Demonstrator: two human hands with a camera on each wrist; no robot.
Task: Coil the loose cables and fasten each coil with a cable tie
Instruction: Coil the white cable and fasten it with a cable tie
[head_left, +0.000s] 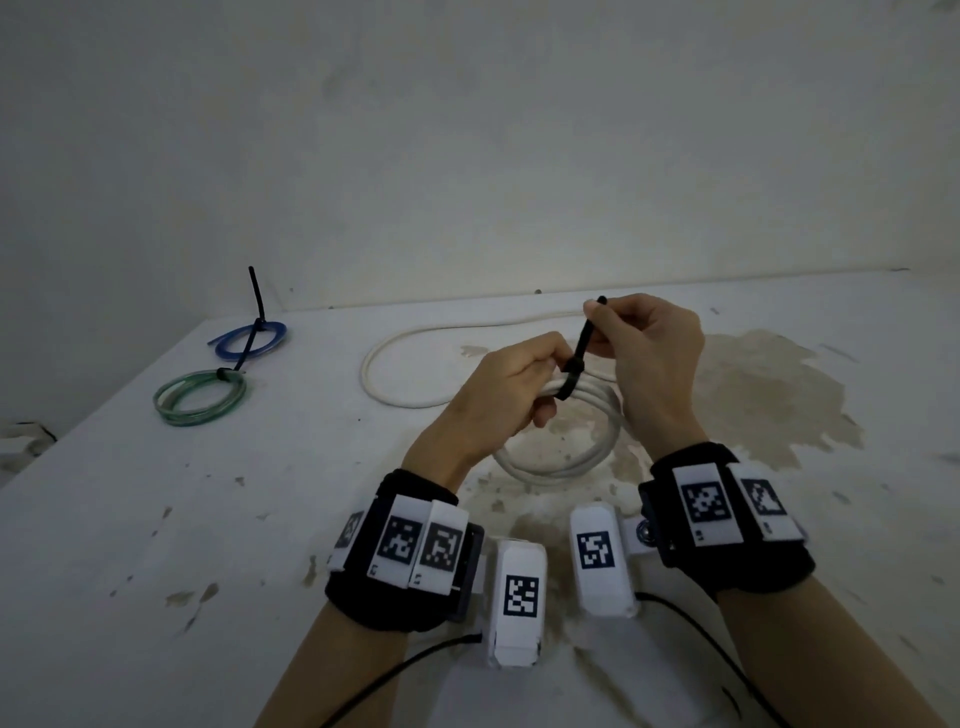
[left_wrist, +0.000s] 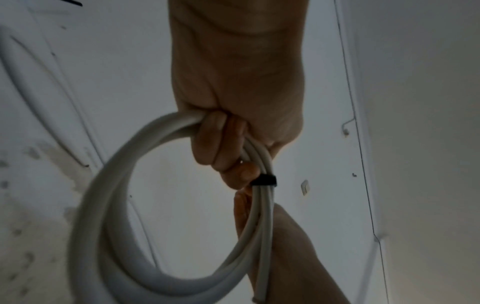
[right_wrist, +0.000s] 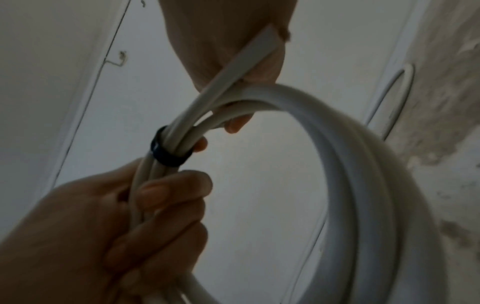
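My left hand (head_left: 537, 387) grips a white cable coil (head_left: 561, 460) held above the table, fingers curled round its bundled strands (left_wrist: 226, 148). A black cable tie (head_left: 571, 376) is looped round the bundle just beside those fingers (left_wrist: 263, 180). My right hand (head_left: 597, 319) pinches the tie's upright tail between thumb and finger. In the right wrist view the tie (right_wrist: 168, 152) circles the strands, and the coil (right_wrist: 363, 185) hangs to the right. A flat cable end (right_wrist: 249, 59) lies across my right palm.
A loose white cable (head_left: 387, 364) loops on the table (head_left: 208, 519) behind my hands; whether it joins the coil I cannot tell. At far left lie a blue coil (head_left: 270, 332) and a green coil (head_left: 200, 400), each with a black tie. A wall stands behind.
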